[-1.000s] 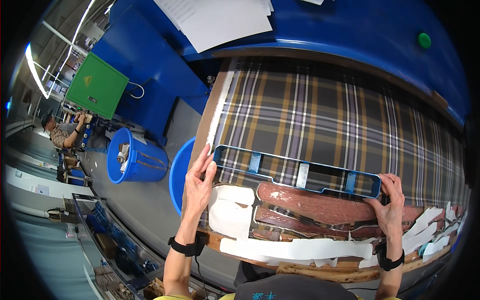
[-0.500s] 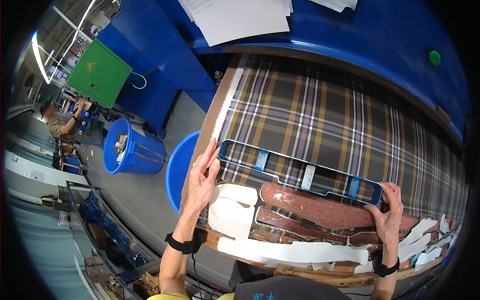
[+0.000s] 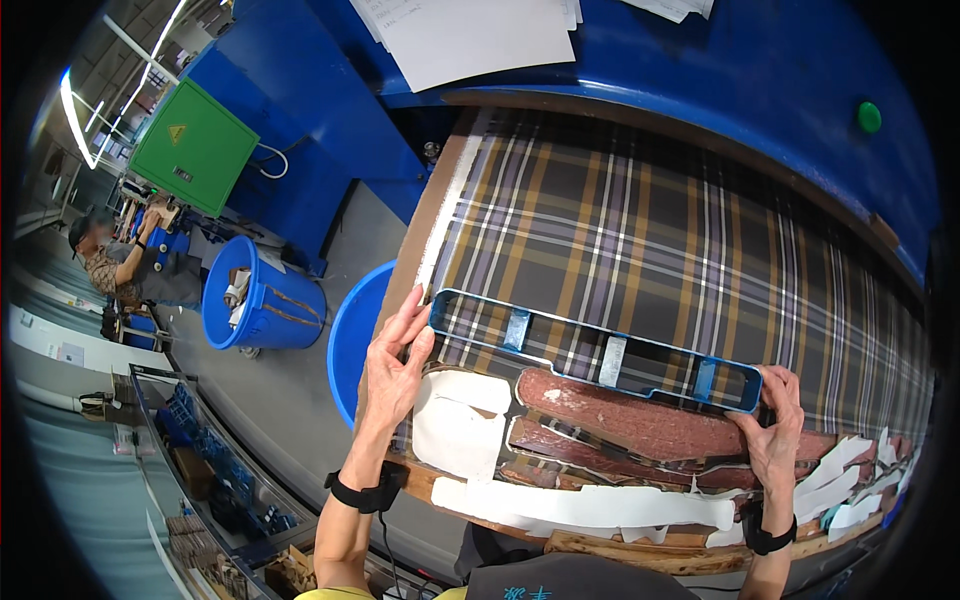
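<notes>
A long, narrow blue cutting die with several crosspieces lies across plaid fabric, near the fabric's cut front edge. At its left end, my left hand presses with fairly straight fingers and the thumb by the corner. The fingers of my right hand curl around the opposite end, thumb on the near side. Fabric shows through the die's openings. Just in front of it, a worn reddish-brown surface is exposed between thin plaid strips, beside a white patch.
A blue machine body with a green button rises behind the fabric, papers on top. Blue bins stand at left, near a green electrical box. Another person works farther off. Torn white strips line the front edge.
The die's left end has shifted slightly toward me along with my left hand. Its right end and my right hand have barely moved.
</notes>
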`<state>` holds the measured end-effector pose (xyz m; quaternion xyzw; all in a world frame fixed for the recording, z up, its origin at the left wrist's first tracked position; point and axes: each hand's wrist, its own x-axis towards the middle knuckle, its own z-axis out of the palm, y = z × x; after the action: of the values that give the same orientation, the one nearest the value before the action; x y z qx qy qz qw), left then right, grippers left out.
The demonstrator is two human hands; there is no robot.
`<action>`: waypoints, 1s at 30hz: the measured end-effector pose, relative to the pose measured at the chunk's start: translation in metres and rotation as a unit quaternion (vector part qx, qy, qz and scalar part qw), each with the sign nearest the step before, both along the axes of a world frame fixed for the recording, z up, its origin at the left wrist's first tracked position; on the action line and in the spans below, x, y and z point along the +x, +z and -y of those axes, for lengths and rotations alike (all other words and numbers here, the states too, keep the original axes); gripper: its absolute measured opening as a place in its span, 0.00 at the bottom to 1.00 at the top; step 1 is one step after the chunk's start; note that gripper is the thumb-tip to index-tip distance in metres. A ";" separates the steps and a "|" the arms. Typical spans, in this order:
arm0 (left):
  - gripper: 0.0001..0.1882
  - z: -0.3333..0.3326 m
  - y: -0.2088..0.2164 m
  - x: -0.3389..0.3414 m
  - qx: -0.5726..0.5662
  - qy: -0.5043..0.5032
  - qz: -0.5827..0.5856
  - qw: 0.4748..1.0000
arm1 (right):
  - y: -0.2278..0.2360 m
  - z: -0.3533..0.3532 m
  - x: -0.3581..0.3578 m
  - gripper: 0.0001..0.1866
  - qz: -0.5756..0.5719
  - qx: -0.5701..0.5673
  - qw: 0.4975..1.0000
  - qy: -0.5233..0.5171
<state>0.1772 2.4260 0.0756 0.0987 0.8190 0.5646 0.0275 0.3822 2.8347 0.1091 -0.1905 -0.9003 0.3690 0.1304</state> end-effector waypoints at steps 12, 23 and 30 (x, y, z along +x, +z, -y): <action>0.30 0.007 -0.006 -0.004 0.063 -0.014 0.037 0.997 | -0.010 -0.017 0.001 0.31 -0.033 0.024 0.998 0.045; 0.33 -0.005 -0.005 -0.008 0.025 -0.050 0.016 0.998 | -0.014 -0.020 0.008 0.32 -0.022 0.024 0.998 0.045; 0.33 -0.004 -0.007 -0.009 0.028 -0.048 0.016 0.998 | -0.007 -0.019 0.013 0.32 -0.020 0.055 0.997 0.042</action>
<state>0.1679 2.4297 0.0685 0.1292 0.7966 0.5869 0.0652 0.3955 2.8538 0.1017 -0.1381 -0.9238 0.3274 0.1430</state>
